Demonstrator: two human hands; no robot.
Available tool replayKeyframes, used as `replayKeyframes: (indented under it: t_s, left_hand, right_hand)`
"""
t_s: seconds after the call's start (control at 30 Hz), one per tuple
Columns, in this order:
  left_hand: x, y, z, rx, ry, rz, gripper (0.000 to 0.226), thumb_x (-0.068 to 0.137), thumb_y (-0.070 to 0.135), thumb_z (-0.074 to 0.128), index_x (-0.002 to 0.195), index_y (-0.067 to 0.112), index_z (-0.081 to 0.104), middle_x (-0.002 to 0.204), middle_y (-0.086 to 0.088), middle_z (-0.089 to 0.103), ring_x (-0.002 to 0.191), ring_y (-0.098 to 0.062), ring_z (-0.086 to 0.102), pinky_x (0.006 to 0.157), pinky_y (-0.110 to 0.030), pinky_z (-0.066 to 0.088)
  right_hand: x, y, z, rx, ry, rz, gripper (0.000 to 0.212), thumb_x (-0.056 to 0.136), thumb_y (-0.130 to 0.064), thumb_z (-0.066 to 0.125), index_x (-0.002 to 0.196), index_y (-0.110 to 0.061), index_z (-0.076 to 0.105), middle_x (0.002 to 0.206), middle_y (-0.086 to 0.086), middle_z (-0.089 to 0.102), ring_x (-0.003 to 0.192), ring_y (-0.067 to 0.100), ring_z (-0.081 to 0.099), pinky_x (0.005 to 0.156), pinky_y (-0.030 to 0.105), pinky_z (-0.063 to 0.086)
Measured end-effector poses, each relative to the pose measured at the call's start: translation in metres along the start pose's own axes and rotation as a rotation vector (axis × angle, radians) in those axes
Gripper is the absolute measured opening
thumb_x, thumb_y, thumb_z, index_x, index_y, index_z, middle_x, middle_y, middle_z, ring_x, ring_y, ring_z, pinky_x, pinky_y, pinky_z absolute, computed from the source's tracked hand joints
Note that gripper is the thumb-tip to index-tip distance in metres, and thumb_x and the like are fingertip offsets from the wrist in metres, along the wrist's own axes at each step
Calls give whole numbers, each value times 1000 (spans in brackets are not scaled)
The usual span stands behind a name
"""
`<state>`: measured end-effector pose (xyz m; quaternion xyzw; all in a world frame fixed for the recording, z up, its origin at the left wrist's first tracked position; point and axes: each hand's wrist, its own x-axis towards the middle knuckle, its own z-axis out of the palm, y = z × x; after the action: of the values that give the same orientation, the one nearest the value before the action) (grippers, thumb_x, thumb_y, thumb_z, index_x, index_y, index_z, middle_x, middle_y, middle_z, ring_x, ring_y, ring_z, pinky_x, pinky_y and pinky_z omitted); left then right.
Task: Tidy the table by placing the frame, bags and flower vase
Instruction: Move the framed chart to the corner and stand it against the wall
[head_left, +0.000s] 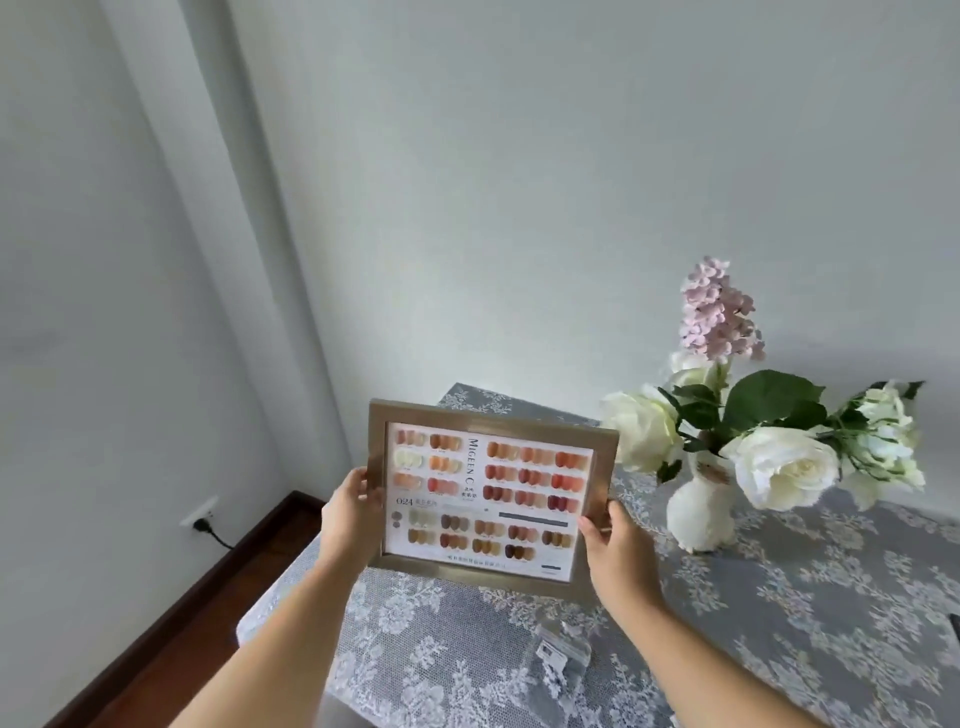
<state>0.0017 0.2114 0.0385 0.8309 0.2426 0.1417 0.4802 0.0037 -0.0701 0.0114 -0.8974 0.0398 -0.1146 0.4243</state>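
Observation:
A gold-rimmed frame (488, 496) showing a chart of nail colours is held upright above the table's far left corner. My left hand (347, 512) grips its left edge and my right hand (618, 551) grips its lower right edge. To the right stands a white flower vase (698, 512) with white roses and a pink bloom, apart from the frame. No bags are in view.
The table (810, 613) wears a grey lace cloth. A small clear plastic holder (563, 654) lies on it near my right forearm. A dark object (955, 621) peeks in at the right edge. A wall socket with a plug (200, 519) sits low on the left wall.

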Motion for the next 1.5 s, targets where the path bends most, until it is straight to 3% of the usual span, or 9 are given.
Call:
replayKeyframes:
  t_s: [0.1, 0.23, 0.33, 0.4, 0.53, 0.7, 1.07, 1.23, 1.5]
  left_hand:
    - [54, -5, -6, 6, -7, 3, 25, 90, 14, 46, 113, 17, 57, 111, -5, 66, 77, -15, 57, 62, -27, 43]
    - [125, -9, 0, 22, -53, 17, 27, 90, 16, 47, 115, 17, 56, 113, -3, 65, 82, -16, 56, 65, -27, 44]
    - [170, -8, 16, 28, -117, 32, 27, 89, 15, 49, 115, 17, 57, 112, -4, 66, 86, -18, 59, 77, -32, 48]
    - [197, -6, 33, 58, -165, 67, 25, 88, 15, 50, 112, 19, 57, 110, -3, 67, 90, -20, 61, 82, -34, 49]
    - [246, 13, 77, 61, -208, 131, 27, 88, 14, 50, 114, 18, 56, 106, -3, 68, 79, -14, 56, 67, -26, 46]
    - [296, 43, 138, 22, -255, 178, 28, 86, 12, 49, 113, 16, 57, 107, -5, 67, 88, -23, 59, 79, -32, 46]
    - [321, 38, 204, -16, -310, 142, 26, 88, 10, 46, 112, 15, 55, 105, -6, 66, 84, -22, 55, 73, -28, 39]
    - [324, 35, 207, -16, -316, 152, 26, 88, 11, 46, 112, 16, 55, 105, -5, 66, 81, -21, 55, 72, -27, 38]
    - [322, 29, 207, 24, -379, 130, 34, 90, 22, 52, 122, 14, 47, 115, -6, 62, 86, -18, 52, 73, -28, 37]
  right_hand:
    - [29, -22, 40, -8, 48, 25, 5, 89, -19, 56, 87, -16, 52, 74, -2, 61, 58, 8, 56, 44, 18, 39]
    - [69, -43, 85, -35, 112, 95, 10, 90, -21, 53, 94, -12, 55, 78, 1, 64, 62, 14, 58, 53, 33, 52]
    - [102, -48, 104, -76, 158, 134, 20, 91, -24, 51, 105, -10, 56, 87, 6, 67, 70, 23, 62, 59, 38, 54]
    - [125, -46, 110, -102, 187, 150, 19, 91, -24, 51, 104, -10, 55, 81, 6, 66, 66, 23, 61, 58, 40, 53]
    - [174, -36, 117, -137, 270, 177, 27, 92, -25, 49, 116, -11, 53, 84, 6, 68, 65, 20, 62, 55, 39, 55]
    - [235, -22, 124, -172, 423, 242, 34, 93, -22, 50, 122, -5, 52, 93, 13, 69, 65, 21, 56, 55, 35, 53]
    - [278, 14, 136, -215, 515, 307, 26, 91, -19, 52, 111, -3, 57, 93, 14, 68, 68, 20, 49, 55, 29, 39]
    - [277, 19, 143, -222, 507, 324, 26, 92, -21, 50, 110, -5, 56, 94, 15, 68, 77, 31, 62, 58, 33, 45]
    - [277, 22, 146, -229, 427, 388, 36, 92, -25, 49, 125, -10, 47, 110, 13, 66, 93, 33, 61, 70, 39, 50]
